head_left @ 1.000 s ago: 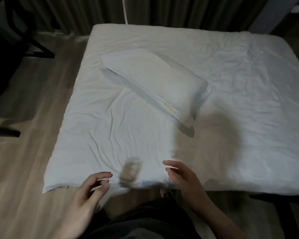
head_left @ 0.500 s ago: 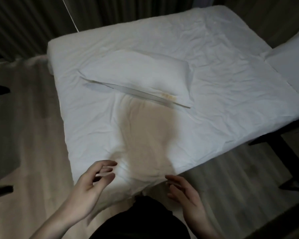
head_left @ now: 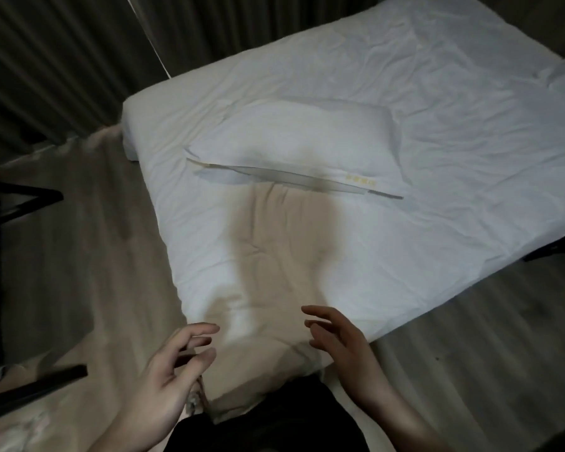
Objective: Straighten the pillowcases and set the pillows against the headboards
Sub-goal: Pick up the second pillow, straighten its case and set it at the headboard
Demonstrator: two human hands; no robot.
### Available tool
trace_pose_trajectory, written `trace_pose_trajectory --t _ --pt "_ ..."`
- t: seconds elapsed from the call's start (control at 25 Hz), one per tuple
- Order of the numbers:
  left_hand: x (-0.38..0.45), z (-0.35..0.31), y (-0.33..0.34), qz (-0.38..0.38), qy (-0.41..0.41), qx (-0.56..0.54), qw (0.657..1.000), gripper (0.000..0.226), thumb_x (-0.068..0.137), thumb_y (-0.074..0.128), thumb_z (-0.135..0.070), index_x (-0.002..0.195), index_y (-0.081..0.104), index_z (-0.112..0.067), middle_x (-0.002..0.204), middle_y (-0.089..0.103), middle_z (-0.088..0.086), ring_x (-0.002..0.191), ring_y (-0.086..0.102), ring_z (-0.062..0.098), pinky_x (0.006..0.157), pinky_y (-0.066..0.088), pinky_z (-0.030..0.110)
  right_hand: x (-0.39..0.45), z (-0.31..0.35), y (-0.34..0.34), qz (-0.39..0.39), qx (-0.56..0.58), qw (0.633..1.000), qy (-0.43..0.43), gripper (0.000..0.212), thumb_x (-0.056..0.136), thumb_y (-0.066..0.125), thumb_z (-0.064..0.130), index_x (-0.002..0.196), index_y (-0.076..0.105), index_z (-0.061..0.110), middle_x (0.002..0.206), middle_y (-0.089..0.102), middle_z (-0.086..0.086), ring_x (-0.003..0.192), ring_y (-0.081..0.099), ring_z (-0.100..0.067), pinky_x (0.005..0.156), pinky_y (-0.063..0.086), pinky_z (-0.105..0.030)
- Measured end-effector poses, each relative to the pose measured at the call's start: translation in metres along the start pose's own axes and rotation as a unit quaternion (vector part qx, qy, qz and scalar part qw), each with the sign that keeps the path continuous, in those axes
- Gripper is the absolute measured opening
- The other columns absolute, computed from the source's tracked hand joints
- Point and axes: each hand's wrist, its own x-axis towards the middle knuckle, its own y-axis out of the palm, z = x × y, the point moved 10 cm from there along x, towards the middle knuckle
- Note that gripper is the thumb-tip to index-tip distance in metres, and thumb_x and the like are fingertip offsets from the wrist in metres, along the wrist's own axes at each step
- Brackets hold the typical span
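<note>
While both hands [head_left: 163,380] [head_left: 343,347] hover, fingers spread and empty, dimness blurs the pillow [head_left: 294,148] — second bed cropped.

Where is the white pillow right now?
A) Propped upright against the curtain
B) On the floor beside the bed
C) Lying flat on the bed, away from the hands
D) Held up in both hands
C: the pillow lies flat on the bed sheet, while the left hand and right hand are open and empty near the bed's closer edge.
</note>
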Motion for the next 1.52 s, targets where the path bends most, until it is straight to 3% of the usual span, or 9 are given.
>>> trace_pose_trajectory --t 0.24,0.36,0.44,0.52,0.64,0.84,1.0,1.2,1.52 --pt "0.044 0.029 -0.069 0.1 0.045 0.005 0.994 0.047 0.079 0.063 -0.054 0.123 0.069 -0.039 0.126 0.07 -0.007 0.122 0.064 0.007 0.1 0.053 0.039 -0.016 -0.023 0.08 -0.094 0.042 0.995 0.007 0.024 0.101 0.063 0.026 0.119 0.075 0.036 0.099 0.076 0.009 0.115 0.068 -0.01 0.112 0.048 -0.047" --pt "0.067 0.056 -0.117 0.172 0.073 0.032 0.982 0.046 0.08 0.064 -0.054 0.122 0.069 -0.038 0.123 0.07 -0.01 0.119 0.064 0.004 0.096 0.051 0.026 -0.024 -0.031 0.151 -0.159 0.031 0.986 0.034 0.021 0.102 0.064 0.035 0.118 0.073 0.045 0.107 0.075 0.015 0.118 0.065 -0.005 0.097 0.049 -0.026" --pt "0.079 0.08 -0.161 0.187 0.073 0.045 0.979 0.032 0.088 0.072 -0.038 0.119 0.071 -0.034 0.116 0.073 -0.01 0.114 0.067 0.003 0.091 0.051 0.014 -0.027 -0.025 0.203 -0.178 0.022 0.983 0.045 0.024 0.102 0.064 0.032 0.118 0.072 0.047 0.114 0.073 0.016 0.118 0.064 -0.002 0.093 0.046 -0.019" --pt "0.079 0.1 -0.213 0.197 0.07 0.065 0.976 0.025 0.096 0.072 -0.018 0.119 0.072 -0.03 0.115 0.074 -0.011 0.111 0.068 0.001 0.088 0.051 0.009 -0.027 -0.01 0.257 -0.175 0.023 0.983 0.049 0.025 0.102 0.064 0.03 0.119 0.072 0.046 0.118 0.074 0.011 0.117 0.065 -0.001 0.099 0.05 -0.025" --pt "0.089 0.11 -0.282 0.172 0.088 0.062 0.979 0.025 0.097 0.067 -0.011 0.118 0.074 -0.024 0.117 0.074 -0.012 0.111 0.068 0.001 0.088 0.05 0.007 -0.017 0.019 0.314 -0.168 0.024 0.985 0.035 0.024 0.102 0.064 0.03 0.121 0.072 0.043 0.122 0.073 0.004 0.119 0.065 -0.002 0.111 0.05 -0.038" --pt "0.114 0.109 -0.311 0.19 0.097 0.047 0.976 0.022 0.098 0.068 -0.028 0.119 0.071 -0.034 0.117 0.074 -0.01 0.114 0.066 -0.001 0.092 0.05 0.018 -0.004 0.038 0.343 -0.201 0.036 0.979 0.01 0.024 0.103 0.062 0.026 0.12 0.073 0.039 0.124 0.073 0.011 0.126 0.062 -0.005 0.113 0.048 -0.045" --pt "0.138 0.074 -0.296 0.252 0.128 0.062 0.957 0.037 0.081 0.065 -0.051 0.117 0.07 -0.041 0.117 0.073 -0.008 0.116 0.066 0.003 0.095 0.051 0.021 -0.005 0.026 0.345 -0.248 0.062 0.966 0.027 0.026 0.103 0.061 0.028 0.122 0.072 0.042 0.124 0.074 0.01 0.126 0.062 -0.005 0.115 0.046 -0.047" --pt "0.195 0.045 -0.309 0.269 0.142 0.115 0.945 0.023 0.097 0.068 -0.029 0.12 0.07 -0.034 0.121 0.07 -0.01 0.119 0.063 -0.002 0.091 0.049 0.013 0.045 0.026 0.348 -0.277 0.111 0.954 0.036 0.025 0.103 0.061 0.025 0.118 0.074 0.039 0.12 0.074 0.011 0.119 0.067 -0.009 0.112 0.049 -0.051" --pt "0.311 -0.011 -0.359 0.216 0.13 0.13 0.959 0.023 0.097 0.068 -0.014 0.115 0.074 -0.028 0.112 0.075 -0.005 0.11 0.069 0.002 0.089 0.05 0.009 0.195 0.131 0.338 -0.225 0.125 0.966 -0.013 0.023 0.103 0.062 0.031 0.122 0.072 0.041 0.118 0.074 0.004 0.121 0.065 -0.013 0.112 0.048 -0.051"
